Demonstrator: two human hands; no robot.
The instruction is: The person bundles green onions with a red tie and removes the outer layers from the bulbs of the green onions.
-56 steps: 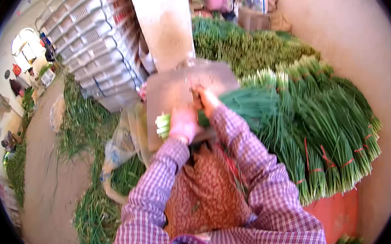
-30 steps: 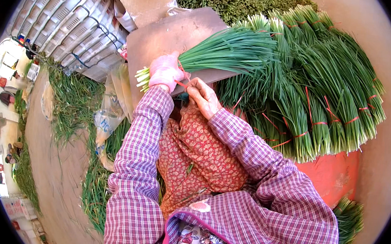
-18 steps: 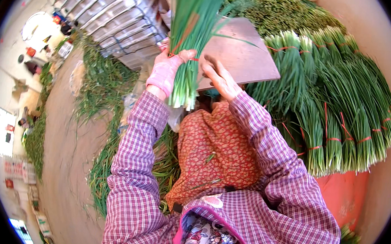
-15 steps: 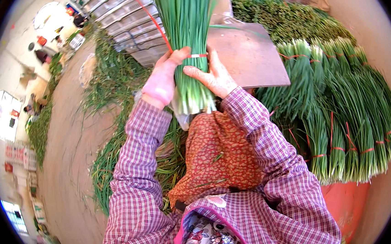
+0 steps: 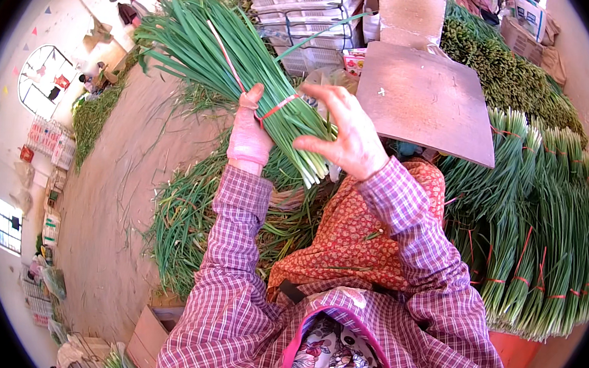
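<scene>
head view: the left hand grips a bunch of greens above the leaf-strewn floor, while the right hand, spread and seemingly empty, hangs beside its pale ends, which could slip apart if the red band proves too loose.

Most fingers of the left hand are lost to me behind the green bundle. The right hand overlaps that bundle in my view, so I can't tell whether its thumb touches. The top edge crops the white crates, a sleeve hides part of the cardboard box, and far figures are too small for me.
</scene>
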